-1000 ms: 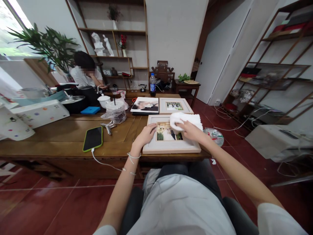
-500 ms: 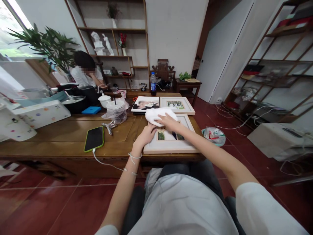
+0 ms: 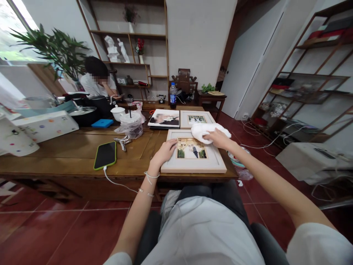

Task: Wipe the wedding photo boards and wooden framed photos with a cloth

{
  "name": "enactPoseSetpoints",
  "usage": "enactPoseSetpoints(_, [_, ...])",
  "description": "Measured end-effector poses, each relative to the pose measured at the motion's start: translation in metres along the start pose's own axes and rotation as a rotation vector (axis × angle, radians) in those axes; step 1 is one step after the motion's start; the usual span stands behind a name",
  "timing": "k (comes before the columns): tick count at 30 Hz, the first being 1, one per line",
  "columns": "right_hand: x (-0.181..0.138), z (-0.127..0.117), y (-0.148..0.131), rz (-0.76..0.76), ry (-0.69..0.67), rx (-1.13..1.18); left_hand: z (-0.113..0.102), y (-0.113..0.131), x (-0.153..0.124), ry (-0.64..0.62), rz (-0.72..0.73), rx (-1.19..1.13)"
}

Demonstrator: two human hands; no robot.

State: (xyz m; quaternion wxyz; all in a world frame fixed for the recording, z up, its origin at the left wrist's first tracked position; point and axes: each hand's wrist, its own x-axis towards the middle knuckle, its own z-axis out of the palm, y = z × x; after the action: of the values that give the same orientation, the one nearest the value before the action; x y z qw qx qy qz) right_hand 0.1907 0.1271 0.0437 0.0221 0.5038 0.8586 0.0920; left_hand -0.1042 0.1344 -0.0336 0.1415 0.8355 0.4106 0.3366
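Observation:
A pale picture frame (image 3: 193, 170) lies flat at the table's near edge, with a wedding photo (image 3: 191, 150) in its middle. My left hand (image 3: 164, 151) rests on the frame's left side, fingers stretched toward the photo. Over the frame's upper right corner, my right hand (image 3: 218, 138) presses down on a bunched white cloth (image 3: 199, 131), its fingers gripping the material. The cloth hides that corner and part of the far rim. Directly behind is a second pale frame (image 3: 185, 114) with a smaller photo, next to a photo book (image 3: 162, 118).
On the wooden table (image 3: 138, 162) left of the frame are a charging phone (image 3: 105, 155), a metal faucet-like piece (image 3: 123, 142), a bagged drink cup (image 3: 130, 125) and a blue box (image 3: 102, 123). A bottle (image 3: 173, 96) stands behind. A person (image 3: 96, 79) sits at the far left.
My right hand has moved right with the cloth, from the frame's upper left to its upper right corner, uncovering the photo. My left hand stays at the left side.

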Motion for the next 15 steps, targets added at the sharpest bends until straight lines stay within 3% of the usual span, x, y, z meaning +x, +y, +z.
enactPoseSetpoints(10, [-0.008,0.004,-0.004,0.092,0.12,0.015,0.0,0.004,0.0,0.003,0.005,0.021])
enactPoseSetpoints(12, [-0.005,0.0,0.005,0.196,0.243,0.051,-0.001,0.004,0.0,-0.006,0.003,0.018])
enactPoseSetpoints(15, [0.001,-0.002,0.019,0.354,0.555,0.031,-0.001,0.004,0.001,-0.021,-0.002,0.013])
